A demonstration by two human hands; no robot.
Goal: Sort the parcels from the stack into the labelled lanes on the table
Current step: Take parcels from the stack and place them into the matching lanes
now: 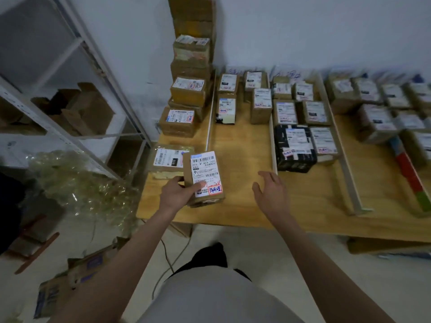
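- Brown cardboard parcel (204, 179), white label up, is held in the grip of the left hand (176, 193) just over the near end of the surface (245, 206), by the first lane (240, 141).
- Right hand (271, 193): fingers spread, nothing held, beside the first lane divider (273, 145).
- Risk, as judged: a one-sided hold could let the parcel tip; the red handwritten mark could be misread and the wrong lane chosen.
- Room: the first lane's near half is bare; the stack (189, 89) stands close on the left, and the lanes to the right are fuller.

A small brown cardboard parcel (204, 179) with a white shipping label and a red-edged sticker is held above the wooden table's (242, 159) near edge. Brown taped boxes form the stack (190, 87) at the table's far left corner. More labelled parcels lie flat in the lanes (296, 127) between pale divider strips.
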